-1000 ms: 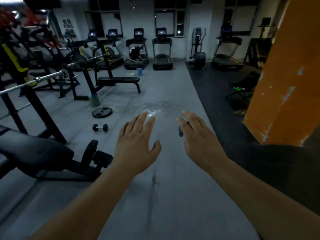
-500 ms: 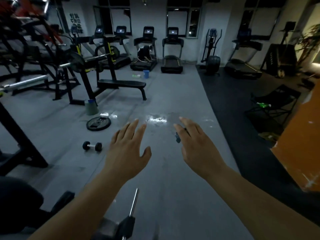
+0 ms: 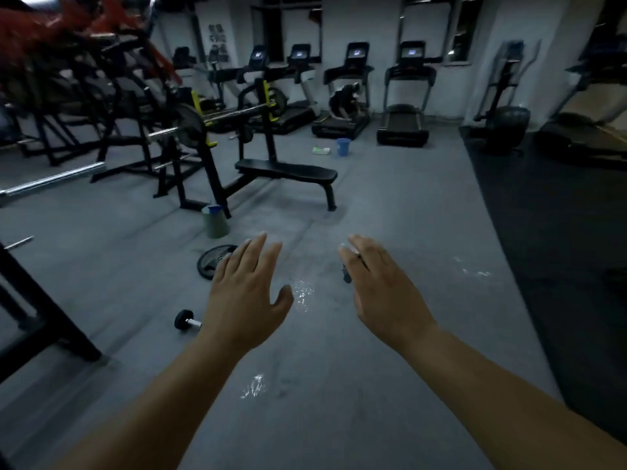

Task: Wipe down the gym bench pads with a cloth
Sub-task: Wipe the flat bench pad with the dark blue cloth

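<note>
Bench pad: the flat black bench (image 3: 288, 172) stands in the upper middle of the frame on the grey floor (image 3: 390, 215), well beyond both hands, under a rack with a loaded barbell (image 3: 217, 117).
Cloth: none can be made out with certainty — a small pale green thing (image 3: 321, 150) lies on the floor beside a blue bucket (image 3: 343, 146), too small to tell.
Left hand (image 3: 246, 291): held out palm down in the lower middle, fingers spread, holding nothing.
Right hand (image 3: 385, 290): held out to the right of it, fingers loosely extended; a small dark thing (image 3: 346, 274) shows at its inner edge — I cannot tell whether it is pinched.
Floor near hands: a weight plate (image 3: 212, 261), a small dumbbell (image 3: 186, 321), a green-grey container (image 3: 215, 221), shiny wet patches (image 3: 303, 293).
Back wall: treadmills (image 3: 403, 106) in a row; a person (image 3: 344, 103) crouches at one.
</note>
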Tool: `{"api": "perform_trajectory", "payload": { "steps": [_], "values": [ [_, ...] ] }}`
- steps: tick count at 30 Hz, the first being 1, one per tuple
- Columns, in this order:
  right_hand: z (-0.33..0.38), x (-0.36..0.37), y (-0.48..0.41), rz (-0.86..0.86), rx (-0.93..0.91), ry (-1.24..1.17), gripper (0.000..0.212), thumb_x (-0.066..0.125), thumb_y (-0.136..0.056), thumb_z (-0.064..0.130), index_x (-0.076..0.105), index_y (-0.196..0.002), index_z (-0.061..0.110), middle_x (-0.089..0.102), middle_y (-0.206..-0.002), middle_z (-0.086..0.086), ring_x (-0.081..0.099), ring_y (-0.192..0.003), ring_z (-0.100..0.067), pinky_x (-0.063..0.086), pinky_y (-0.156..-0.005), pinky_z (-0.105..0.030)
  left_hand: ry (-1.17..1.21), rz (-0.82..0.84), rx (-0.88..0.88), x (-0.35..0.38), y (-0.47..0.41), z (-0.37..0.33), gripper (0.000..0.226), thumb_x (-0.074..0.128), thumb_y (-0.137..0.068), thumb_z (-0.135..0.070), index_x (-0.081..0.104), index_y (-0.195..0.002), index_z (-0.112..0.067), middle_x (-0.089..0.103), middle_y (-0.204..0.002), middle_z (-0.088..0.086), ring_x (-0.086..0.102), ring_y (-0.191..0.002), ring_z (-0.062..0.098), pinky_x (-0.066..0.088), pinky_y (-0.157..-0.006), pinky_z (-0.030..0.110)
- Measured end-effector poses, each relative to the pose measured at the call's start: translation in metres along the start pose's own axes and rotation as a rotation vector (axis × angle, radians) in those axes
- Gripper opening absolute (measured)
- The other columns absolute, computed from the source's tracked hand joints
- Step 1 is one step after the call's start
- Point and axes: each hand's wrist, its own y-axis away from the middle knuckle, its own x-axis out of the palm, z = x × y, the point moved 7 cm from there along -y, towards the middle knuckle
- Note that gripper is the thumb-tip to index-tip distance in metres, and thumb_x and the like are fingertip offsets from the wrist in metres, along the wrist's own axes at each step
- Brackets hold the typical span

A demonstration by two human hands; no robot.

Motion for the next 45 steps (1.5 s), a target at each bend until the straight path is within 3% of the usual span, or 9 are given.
{"api": "perform_trajectory", "payload": {
  "steps": [5, 14, 20, 24, 28, 35, 40, 45],
  "values": [
    [-0.058, 0.094, -0.145, 0.021, -0.082, -0.060, 0.055, 0.055, -0.080, -0.006, 0.052, -0.134, 0.003, 0.045, -0.144, -0.018, 0.045, -0.133, -0.036, 0.048, -0.103, -0.049, -0.039, -0.035, -0.106, 0.054, -0.137, 0.067, 0.075, 0.031, -0.088, -0.059, 0.025, -0.156, -0.027, 0.019, -0.166, 0.002, 0.018, -0.152, 0.024, 0.019, -0.122, 0.045],
    [-0.167, 0.272, -0.396, 0.053, -0.148, -0.095, 0.060, 0.056, -0.080, -0.006, 0.046, -0.137, 0.007, 0.040, -0.147, -0.015, 0.041, -0.136, -0.034, 0.050, -0.101, -0.045, -0.017, -0.027, -0.184, 0.166, -0.406, 0.188, 0.073, 0.045, -0.094, -0.055, 0.019, -0.158, -0.029, 0.011, -0.167, 0.000, 0.010, -0.153, 0.020, 0.013, -0.124, 0.044],
    [-0.235, 0.384, -0.556, 0.074, -0.201, -0.135, 0.063, 0.059, -0.078, -0.003, 0.046, -0.138, 0.009, 0.040, -0.148, -0.014, 0.041, -0.137, -0.033, 0.051, -0.100, -0.045, -0.053, -0.016, -0.232, 0.230, -0.576, 0.265, 0.082, 0.023, -0.085, -0.064, 0.016, -0.159, -0.030, 0.011, -0.167, -0.001, 0.011, -0.153, 0.020, 0.010, -0.123, 0.040],
    [-0.289, 0.472, -0.668, 0.042, -0.258, -0.146, 0.064, 0.061, -0.077, -0.001, 0.047, -0.139, 0.009, 0.041, -0.148, -0.014, 0.042, -0.136, -0.033, 0.048, -0.101, -0.040, -0.080, -0.019, -0.292, 0.297, -0.691, 0.321, 0.081, 0.025, -0.085, -0.063, 0.020, -0.158, -0.028, 0.016, -0.166, 0.002, 0.017, -0.152, 0.023, 0.013, -0.122, 0.043],
    [-0.328, 0.558, -0.784, 0.097, -0.313, -0.186, 0.066, 0.062, -0.075, 0.000, 0.048, -0.138, 0.008, 0.042, -0.148, -0.016, 0.043, -0.135, -0.034, 0.051, -0.100, -0.040, -0.103, 0.010, -0.381, 0.339, -0.796, 0.381, 0.084, 0.017, -0.082, -0.064, 0.014, -0.159, -0.031, 0.008, -0.168, -0.001, 0.009, -0.154, 0.019, 0.005, -0.123, 0.038],
    [-0.319, 0.706, -0.984, 0.132, -0.440, -0.311, 0.058, 0.047, -0.081, 0.005, 0.048, -0.138, 0.008, 0.040, -0.148, -0.013, 0.041, -0.136, -0.031, 0.051, -0.100, -0.042, -0.161, -0.018, -0.553, 0.382, -0.931, 0.539, 0.079, 0.028, -0.086, -0.060, 0.018, -0.158, -0.030, 0.011, -0.167, -0.001, 0.013, -0.153, 0.020, 0.007, -0.122, 0.039],
    [-0.306, 0.836, -1.104, 0.174, -0.465, -0.312, 0.062, 0.059, -0.078, -0.003, 0.049, -0.139, 0.006, 0.041, -0.147, -0.014, 0.040, -0.135, -0.031, 0.049, -0.102, -0.045, -0.145, -0.001, -0.635, 0.446, -1.021, 0.680, 0.078, 0.034, -0.087, -0.056, 0.020, -0.158, -0.027, 0.012, -0.167, 0.001, 0.014, -0.153, 0.023, 0.010, -0.123, 0.043],
    [-0.286, 0.948, -1.199, 0.272, -0.462, -0.378, 0.064, 0.062, -0.078, -0.005, 0.047, -0.138, 0.007, 0.039, -0.148, -0.012, 0.039, -0.136, -0.030, 0.051, -0.099, -0.047, -0.126, 0.054, -0.709, 0.499, -1.086, 0.793, 0.074, 0.036, -0.094, -0.054, 0.012, -0.159, -0.028, 0.004, -0.168, -0.001, 0.006, -0.154, 0.021, 0.004, -0.123, 0.040]
  ]
}}
